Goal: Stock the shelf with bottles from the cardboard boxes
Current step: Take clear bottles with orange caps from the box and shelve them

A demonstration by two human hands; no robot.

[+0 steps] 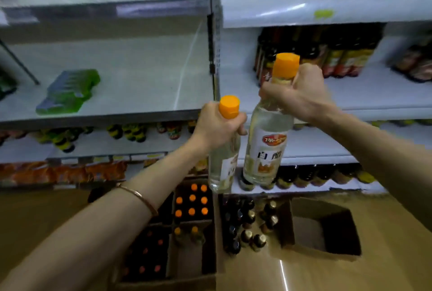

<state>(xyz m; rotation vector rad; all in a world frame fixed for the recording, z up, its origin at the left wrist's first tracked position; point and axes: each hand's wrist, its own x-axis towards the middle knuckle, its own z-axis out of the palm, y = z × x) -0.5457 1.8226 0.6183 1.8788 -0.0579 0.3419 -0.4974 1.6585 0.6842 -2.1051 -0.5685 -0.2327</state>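
My left hand (217, 127) grips the neck of a clear bottle (223, 167) with an orange cap, held upright in the air. My right hand (297, 92) grips the neck of a second clear bottle (266, 148) with an orange cap and a white label, raised a little higher and slightly tilted. Both bottles hang in front of the grey shelf (140, 94), near its upright post. Below them on the floor stands an open cardboard box (163, 283) that holds several orange-capped bottles (192, 198).
A green pack (70, 91) lies on the left middle shelf. Dark bottles (327, 57) stand on the right middle shelf. Lower shelves hold small bottles and orange packets. Dark bottles (247, 227) sit in another box, and an open cardboard box (325, 232) lies at the right.
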